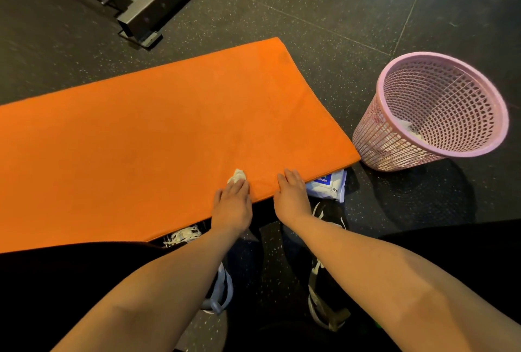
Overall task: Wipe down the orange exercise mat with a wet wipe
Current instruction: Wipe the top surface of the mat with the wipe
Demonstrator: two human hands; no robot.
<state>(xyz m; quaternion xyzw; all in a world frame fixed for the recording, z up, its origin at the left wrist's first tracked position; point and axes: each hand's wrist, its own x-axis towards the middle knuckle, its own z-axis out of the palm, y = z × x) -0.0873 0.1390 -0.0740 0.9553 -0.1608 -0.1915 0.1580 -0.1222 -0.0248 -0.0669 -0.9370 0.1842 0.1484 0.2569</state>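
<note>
Flat orange mat (pixel 158 126): left hand (pixel 232 205) presses a crumpled white wet wipe (pixel 237 175) with straight fingers, right hand (pixel 291 196) lies flat.

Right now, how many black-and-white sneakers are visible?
2: left sneaker at the orange foam mat's near edge; right sneaker beside the white wipe pack. Both partly hidden.

Orange mat (pixel 158 115), white wipe (pixel 237 175), pink lattice basket (pixel 379 126), dark speckled floor (pixel 324 13), black-and-white shoes (pixel 328 212)
</note>
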